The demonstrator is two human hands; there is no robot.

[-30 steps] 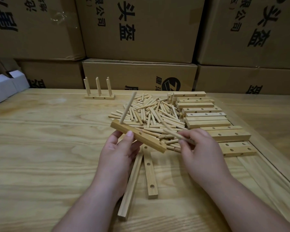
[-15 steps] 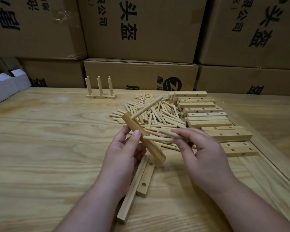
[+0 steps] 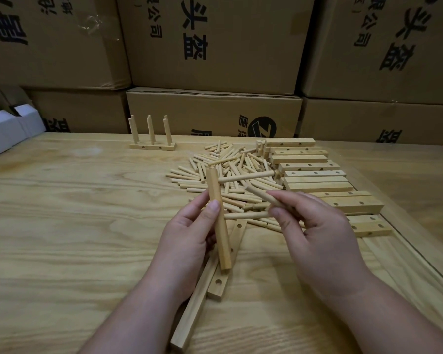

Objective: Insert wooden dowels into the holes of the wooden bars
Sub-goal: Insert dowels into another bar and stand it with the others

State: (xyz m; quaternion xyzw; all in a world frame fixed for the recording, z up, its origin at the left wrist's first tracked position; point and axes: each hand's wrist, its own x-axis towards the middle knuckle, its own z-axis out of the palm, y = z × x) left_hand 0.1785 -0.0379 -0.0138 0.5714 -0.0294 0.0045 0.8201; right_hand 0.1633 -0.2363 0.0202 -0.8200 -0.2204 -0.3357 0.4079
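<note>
One camera on my head, looking forward and down.
It sits close above my hands (image 3: 253, 241), which fill the lower middle; the tabletop (image 3: 62, 226) spreads beyond them to stacked cardboard boxes (image 3: 215, 42) at the far edge.

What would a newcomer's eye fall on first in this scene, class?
Probably the two hands at centre: the left hand holds a wooden bar nearly upright with one dowel jutting sideways from its top, and the right hand pinches loose dowels. Behind them lies a dowel pile; stacked bars sit to the right.
</note>
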